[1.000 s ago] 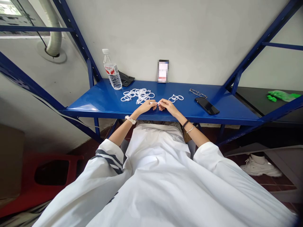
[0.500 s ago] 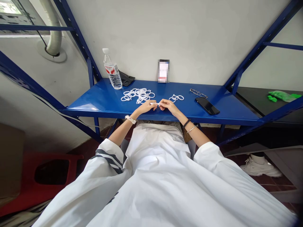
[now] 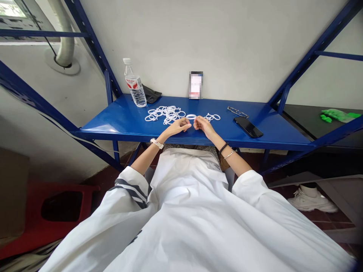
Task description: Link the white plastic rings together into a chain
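My left hand and my right hand meet over the front of the blue metal shelf. Together they pinch one white plastic ring, which stands up between the fingertips of both hands. A heap of several white rings lies just behind my left hand. A smaller cluster of white rings lies behind my right hand. A watch sits on my left wrist and bracelets on my right.
A water bottle and a black pouch stand at the back left. A small card leans on the wall. Glasses and a black phone lie right. A red stool and a white shoe are on the floor.
Both hands have lifted slightly away from me. The white piece held flat between the fingertips now shows as an open ring raised above them.
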Action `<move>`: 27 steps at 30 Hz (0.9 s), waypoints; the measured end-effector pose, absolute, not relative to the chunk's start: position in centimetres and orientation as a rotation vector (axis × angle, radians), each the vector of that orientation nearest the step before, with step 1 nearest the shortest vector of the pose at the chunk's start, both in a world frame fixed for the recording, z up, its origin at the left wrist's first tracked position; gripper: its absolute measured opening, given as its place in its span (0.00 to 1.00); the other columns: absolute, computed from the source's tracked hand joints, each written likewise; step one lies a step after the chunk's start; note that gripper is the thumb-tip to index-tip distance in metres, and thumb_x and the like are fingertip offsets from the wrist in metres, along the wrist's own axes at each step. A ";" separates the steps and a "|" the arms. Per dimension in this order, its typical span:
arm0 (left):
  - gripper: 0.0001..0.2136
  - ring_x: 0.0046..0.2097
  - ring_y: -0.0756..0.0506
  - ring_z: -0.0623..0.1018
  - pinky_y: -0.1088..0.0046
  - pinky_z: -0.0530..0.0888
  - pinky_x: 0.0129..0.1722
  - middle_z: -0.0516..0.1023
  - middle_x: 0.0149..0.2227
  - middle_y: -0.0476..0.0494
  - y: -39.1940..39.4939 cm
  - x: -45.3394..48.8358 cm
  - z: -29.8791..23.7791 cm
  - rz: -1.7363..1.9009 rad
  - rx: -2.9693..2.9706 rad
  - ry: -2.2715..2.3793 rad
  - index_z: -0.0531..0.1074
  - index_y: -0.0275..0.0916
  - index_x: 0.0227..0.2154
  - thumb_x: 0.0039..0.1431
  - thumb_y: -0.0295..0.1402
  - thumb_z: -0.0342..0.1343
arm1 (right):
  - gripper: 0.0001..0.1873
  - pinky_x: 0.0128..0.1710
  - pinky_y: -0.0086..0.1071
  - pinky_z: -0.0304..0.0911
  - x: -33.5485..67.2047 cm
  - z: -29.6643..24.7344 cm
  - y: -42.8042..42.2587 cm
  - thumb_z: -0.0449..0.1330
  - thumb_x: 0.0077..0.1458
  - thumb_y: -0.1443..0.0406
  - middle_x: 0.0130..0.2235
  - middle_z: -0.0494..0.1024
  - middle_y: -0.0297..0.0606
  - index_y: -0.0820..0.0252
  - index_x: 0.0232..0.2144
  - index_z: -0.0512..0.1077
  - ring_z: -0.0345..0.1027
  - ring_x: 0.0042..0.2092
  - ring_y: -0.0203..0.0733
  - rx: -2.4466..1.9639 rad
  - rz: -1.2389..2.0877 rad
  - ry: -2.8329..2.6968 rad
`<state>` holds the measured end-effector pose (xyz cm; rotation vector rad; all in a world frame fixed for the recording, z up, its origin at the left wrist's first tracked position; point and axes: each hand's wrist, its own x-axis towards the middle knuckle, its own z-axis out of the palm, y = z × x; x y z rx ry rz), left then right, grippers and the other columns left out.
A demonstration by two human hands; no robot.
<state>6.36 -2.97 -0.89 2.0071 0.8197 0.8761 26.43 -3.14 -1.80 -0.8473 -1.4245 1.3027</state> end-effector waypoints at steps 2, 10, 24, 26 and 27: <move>0.18 0.28 0.50 0.71 0.73 0.69 0.34 0.71 0.23 0.53 -2.8 6.4 -1.1 0.878 1.967 0.810 0.68 0.39 0.37 0.59 0.50 0.56 | 0.21 0.27 0.30 0.60 26.9 -1.9 -2.5 0.60 0.59 0.46 0.21 0.66 0.28 0.55 0.29 0.64 0.61 0.24 0.35 -0.848 1.295 -1.176; 0.12 0.40 0.43 0.77 0.65 0.75 0.43 0.77 0.37 0.41 -2.1 6.5 -1.7 0.964 2.127 0.945 0.73 0.38 0.35 0.60 0.42 0.55 | 0.13 0.28 0.29 0.62 26.8 -1.8 -2.5 0.60 0.60 0.55 0.22 0.66 0.29 0.55 0.28 0.66 0.60 0.24 0.34 -0.863 1.306 -1.053; 0.22 0.67 0.33 0.64 0.46 0.51 0.70 0.68 0.64 0.28 -1.7 7.2 -3.7 0.637 2.696 1.390 0.68 0.34 0.59 0.69 0.41 0.46 | 0.14 0.28 0.26 0.57 26.2 -1.7 -3.4 0.65 0.52 0.55 0.22 0.69 0.29 0.58 0.26 0.71 0.61 0.25 0.31 -0.825 1.272 -1.259; 0.22 0.66 0.34 0.66 0.49 0.54 0.69 0.68 0.62 0.28 -1.9 7.3 -3.2 0.610 2.736 1.391 0.68 0.32 0.59 0.69 0.41 0.45 | 0.14 0.28 0.26 0.56 26.2 -1.7 -3.4 0.66 0.50 0.55 0.22 0.70 0.29 0.58 0.26 0.72 0.61 0.25 0.31 -0.809 1.280 -1.248; 0.23 0.66 0.34 0.66 0.50 0.56 0.69 0.68 0.62 0.27 -2.1 7.3 -3.0 0.601 2.753 1.391 0.68 0.31 0.59 0.69 0.41 0.45 | 0.14 0.28 0.26 0.56 26.2 -1.7 -3.5 0.67 0.48 0.55 0.22 0.70 0.29 0.58 0.26 0.72 0.61 0.25 0.30 -0.801 1.284 -1.240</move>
